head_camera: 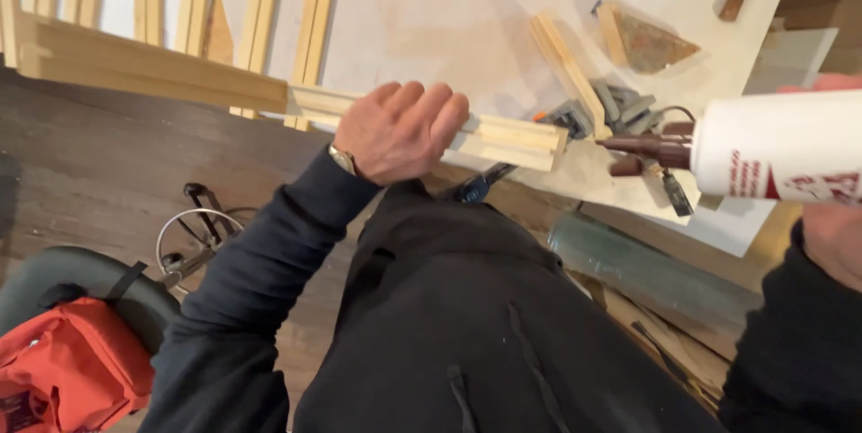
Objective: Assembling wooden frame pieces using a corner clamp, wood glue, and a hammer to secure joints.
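Note:
My left hand (400, 131) grips a long pale wooden moulding strip (144, 69) that runs from the far left to its cut end (530, 141) near the middle. My right hand (835, 236) holds a white glue bottle (777, 146) with a dark brown nozzle (642, 149); the nozzle tip points left and sits just right of the strip's cut end. A watch shows at my left wrist.
A white worktable (449, 11) carries short moulding offcuts (566, 61), a triangular piece (648, 41) and grey clamps (620, 105). More wooden strips (260, 11) lie at the back left. An orange bag (67, 366) and a metal ring sit on the dark floor.

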